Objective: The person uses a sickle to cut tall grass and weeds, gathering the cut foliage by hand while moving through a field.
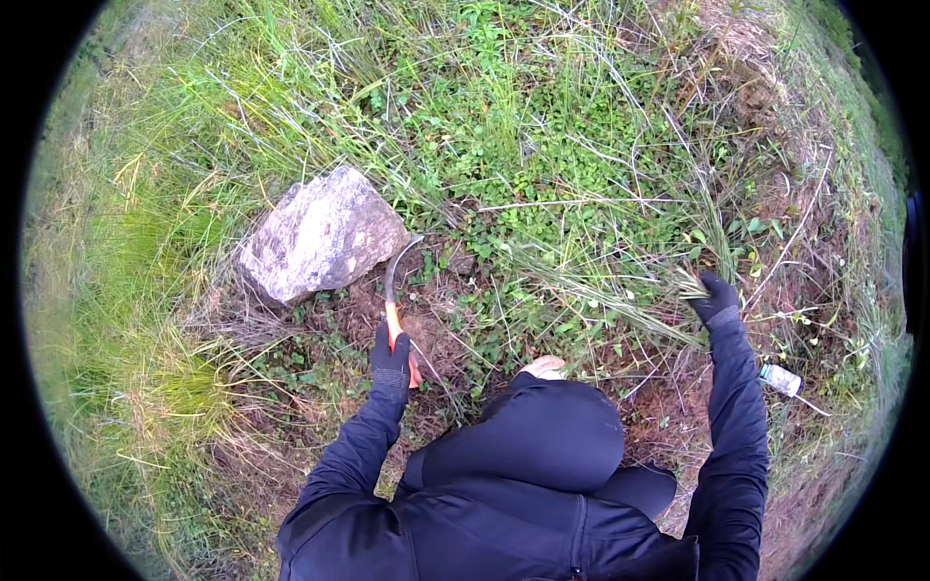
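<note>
Both of my hands wear dark gloves. My left hand (391, 356) grips the orange handle of a sickle (392, 283); its curved metal blade points up, with the tip beside the right side of a large pale rock (323, 236). Out to the right, my right hand (716, 300) is closed around a bundle of grass stalks (692, 283), whose cut-looking ends stick out at its left. Long grass stems (603, 294) lie across the low green plants between the two hands.
A bottle with a label and a blue-green cap (783, 380) lies right of my right forearm. My bent knee (552, 436) and a bare foot (543, 367) are in front of my body. Tall grass (167, 392) grows at the left; bare soil (763, 102) shows at the upper right.
</note>
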{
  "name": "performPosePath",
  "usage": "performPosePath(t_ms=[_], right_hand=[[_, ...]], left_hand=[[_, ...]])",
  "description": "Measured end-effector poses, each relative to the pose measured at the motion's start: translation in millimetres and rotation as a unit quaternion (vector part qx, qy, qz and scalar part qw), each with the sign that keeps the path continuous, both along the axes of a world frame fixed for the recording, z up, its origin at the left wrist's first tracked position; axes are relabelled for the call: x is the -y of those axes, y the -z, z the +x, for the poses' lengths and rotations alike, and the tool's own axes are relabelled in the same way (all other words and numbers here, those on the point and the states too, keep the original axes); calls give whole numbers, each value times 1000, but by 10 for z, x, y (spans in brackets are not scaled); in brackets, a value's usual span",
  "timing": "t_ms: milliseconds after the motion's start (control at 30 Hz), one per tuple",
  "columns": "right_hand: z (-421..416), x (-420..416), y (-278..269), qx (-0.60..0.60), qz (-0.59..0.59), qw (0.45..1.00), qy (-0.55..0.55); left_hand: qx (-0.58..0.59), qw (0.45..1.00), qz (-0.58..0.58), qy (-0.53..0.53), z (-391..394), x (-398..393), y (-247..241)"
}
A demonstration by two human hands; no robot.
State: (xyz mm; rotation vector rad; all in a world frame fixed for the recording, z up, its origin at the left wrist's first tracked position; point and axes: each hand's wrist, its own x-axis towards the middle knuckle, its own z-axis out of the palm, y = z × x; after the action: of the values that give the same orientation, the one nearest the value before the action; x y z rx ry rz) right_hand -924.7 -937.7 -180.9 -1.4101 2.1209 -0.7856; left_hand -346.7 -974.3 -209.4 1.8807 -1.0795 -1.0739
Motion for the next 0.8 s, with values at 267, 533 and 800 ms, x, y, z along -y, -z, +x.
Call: performPosePath(t_ms=[267, 533, 800], right_hand=[[-206, 7, -287, -44, -51, 997, -31], [-389, -17, 35, 7, -53, 996, 67], [-649, -212, 347, 66, -92, 983, 144]], left_hand=[[392, 885, 120, 222, 219, 0, -188], [528, 661, -232, 481, -943, 764, 41], [453, 687, -262, 504, -1387, 843, 737]])
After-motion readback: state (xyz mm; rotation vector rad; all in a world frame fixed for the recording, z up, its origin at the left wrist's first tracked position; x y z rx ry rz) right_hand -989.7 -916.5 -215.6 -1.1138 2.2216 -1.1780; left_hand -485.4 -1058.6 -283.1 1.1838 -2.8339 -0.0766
